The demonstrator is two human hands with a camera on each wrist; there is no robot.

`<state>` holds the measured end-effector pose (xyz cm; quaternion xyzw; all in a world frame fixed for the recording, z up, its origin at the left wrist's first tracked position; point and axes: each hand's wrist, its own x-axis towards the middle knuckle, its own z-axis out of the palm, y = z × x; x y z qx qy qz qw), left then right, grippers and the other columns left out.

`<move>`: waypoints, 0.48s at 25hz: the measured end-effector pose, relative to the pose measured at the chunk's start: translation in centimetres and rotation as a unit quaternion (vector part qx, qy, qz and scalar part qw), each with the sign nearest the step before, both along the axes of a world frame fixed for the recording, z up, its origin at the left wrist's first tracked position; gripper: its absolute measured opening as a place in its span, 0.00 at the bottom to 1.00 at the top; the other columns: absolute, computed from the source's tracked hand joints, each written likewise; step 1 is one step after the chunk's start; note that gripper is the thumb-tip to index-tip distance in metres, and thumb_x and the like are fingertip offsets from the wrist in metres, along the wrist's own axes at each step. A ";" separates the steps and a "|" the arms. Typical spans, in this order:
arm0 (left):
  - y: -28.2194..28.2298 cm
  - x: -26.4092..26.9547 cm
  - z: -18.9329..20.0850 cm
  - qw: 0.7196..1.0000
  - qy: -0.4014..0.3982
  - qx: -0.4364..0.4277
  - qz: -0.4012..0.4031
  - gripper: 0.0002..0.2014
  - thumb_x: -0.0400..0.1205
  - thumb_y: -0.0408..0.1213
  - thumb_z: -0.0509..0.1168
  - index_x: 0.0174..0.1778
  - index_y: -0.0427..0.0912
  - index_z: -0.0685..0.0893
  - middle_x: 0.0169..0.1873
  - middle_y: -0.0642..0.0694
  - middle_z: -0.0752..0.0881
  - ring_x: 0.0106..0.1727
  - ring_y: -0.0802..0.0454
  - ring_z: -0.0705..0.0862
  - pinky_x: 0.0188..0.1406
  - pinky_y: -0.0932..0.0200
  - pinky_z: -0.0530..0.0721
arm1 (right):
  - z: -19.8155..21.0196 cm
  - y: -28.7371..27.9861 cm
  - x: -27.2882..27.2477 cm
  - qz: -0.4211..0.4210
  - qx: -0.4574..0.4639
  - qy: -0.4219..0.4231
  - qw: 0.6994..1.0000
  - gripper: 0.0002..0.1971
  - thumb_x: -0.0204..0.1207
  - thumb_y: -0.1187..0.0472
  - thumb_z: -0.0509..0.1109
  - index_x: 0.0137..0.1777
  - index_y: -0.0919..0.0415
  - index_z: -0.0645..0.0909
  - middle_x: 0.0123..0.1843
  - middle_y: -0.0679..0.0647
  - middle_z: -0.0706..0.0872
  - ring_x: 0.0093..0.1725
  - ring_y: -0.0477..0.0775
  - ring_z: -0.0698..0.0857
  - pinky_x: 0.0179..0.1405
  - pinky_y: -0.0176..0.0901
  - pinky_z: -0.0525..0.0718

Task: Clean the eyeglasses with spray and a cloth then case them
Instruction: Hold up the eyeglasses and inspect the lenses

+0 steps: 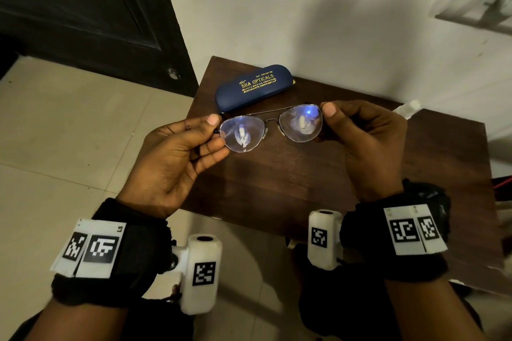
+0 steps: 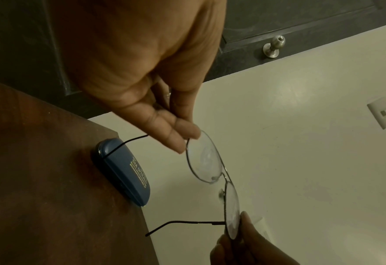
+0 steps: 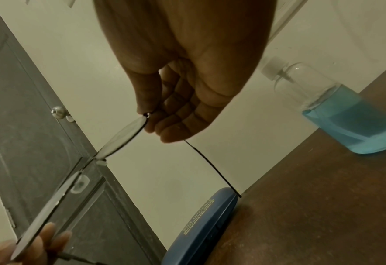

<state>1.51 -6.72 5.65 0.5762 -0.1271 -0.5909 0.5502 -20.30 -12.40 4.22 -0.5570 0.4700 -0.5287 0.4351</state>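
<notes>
- The left hand [image 1: 177, 158] pinches the outer rim of one lens of the eyeglasses [image 1: 270, 130] between thumb and curled fingers; its grip is clamped on the frame.
- The right hand [image 1: 365, 141] pinches the outer rim of the other lens in the same way, grip clamped too, so the glasses hang in the air between both hands, above the near part of the bench [image 1: 304, 180], temples unfolded.
- The head view alone shows the lenses face-on, each with a pale smeared patch and a bluish glare.
- The left wrist view shows the two temple arms pointing toward the bench, and the right hand's fingertips [image 2: 246, 222] on the far lens.
- Only the right wrist view shows the spray bottle [image 3: 337, 111] in full: clear, white-capped, about half full of blue liquid, standing on the bench beside the hand; the head view catches just its white top past the right hand.
- The blue case [image 1: 253, 86] lies shut on the far part of the bench, near the wall, beyond the glasses.
- Gold print on its lid reads "SHA OPTICALS"; the smaller lines under it are too fine to read reliably.
- Paper tags with black-and-white square codes sit on both wristbands; the left one bears "LS".
</notes>
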 end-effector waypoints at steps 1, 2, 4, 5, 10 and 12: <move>0.0 0.0 -0.1 1.000 -0.004 -0.001 -0.002 0.09 0.66 0.36 0.68 0.40 0.41 0.86 0.27 0.49 0.89 0.27 0.61 0.87 0.30 0.64 0.88 | 0.0 0.0 0.0 0.002 0.002 0.002 1.000 0.03 0.75 0.68 0.72 0.44 0.64 0.88 0.34 0.50 0.91 0.34 0.57 0.88 0.36 0.48 0.89; 0.1 0.0 -0.1 1.000 -0.011 -0.002 -0.007 0.09 0.65 0.36 0.69 0.40 0.41 0.86 0.27 0.49 0.90 0.27 0.60 0.88 0.30 0.64 0.88 | 0.1 0.1 -0.1 0.005 0.005 0.003 1.000 0.03 0.75 0.68 0.72 0.43 0.64 0.88 0.34 0.50 0.91 0.34 0.57 0.88 0.35 0.47 0.88; 0.2 0.0 -0.3 0.999 -0.035 -0.002 -0.016 0.07 0.67 0.36 0.69 0.40 0.42 0.87 0.27 0.49 0.90 0.28 0.59 0.88 0.31 0.64 0.88 | 0.2 0.2 -0.3 0.014 0.016 0.012 1.000 0.03 0.75 0.69 0.72 0.43 0.64 0.88 0.33 0.49 0.91 0.33 0.55 0.88 0.35 0.43 0.87; 0.3 0.0 -0.4 0.998 -0.053 -0.002 -0.020 0.05 0.70 0.35 0.69 0.40 0.42 0.87 0.28 0.49 0.90 0.28 0.59 0.88 0.32 0.64 0.89 | 0.2 0.2 -0.5 0.021 0.023 0.019 0.999 0.03 0.75 0.69 0.72 0.43 0.63 0.88 0.33 0.49 0.90 0.33 0.53 0.88 0.34 0.41 0.87; 0.8 -0.1 -2.0 0.983 -0.173 -0.002 -0.063 0.05 0.78 0.30 0.68 0.46 0.40 0.88 0.34 0.44 0.90 0.31 0.55 0.88 0.39 0.59 0.90 | 0.1 0.9 -1.6 0.078 0.109 0.088 0.987 0.04 0.74 0.70 0.73 0.41 0.62 0.87 0.36 0.57 0.90 0.34 0.54 0.88 0.35 0.45 0.88; 0.8 -0.3 -2.7 0.973 -0.214 0.002 -0.089 0.05 0.79 0.29 0.69 0.48 0.39 0.88 0.36 0.42 0.90 0.33 0.54 0.88 0.40 0.59 0.90 | -0.2 1.1 -2.1 0.091 0.159 0.125 0.975 0.04 0.74 0.69 0.73 0.41 0.61 0.86 0.37 0.61 0.90 0.34 0.55 0.88 0.37 0.46 0.89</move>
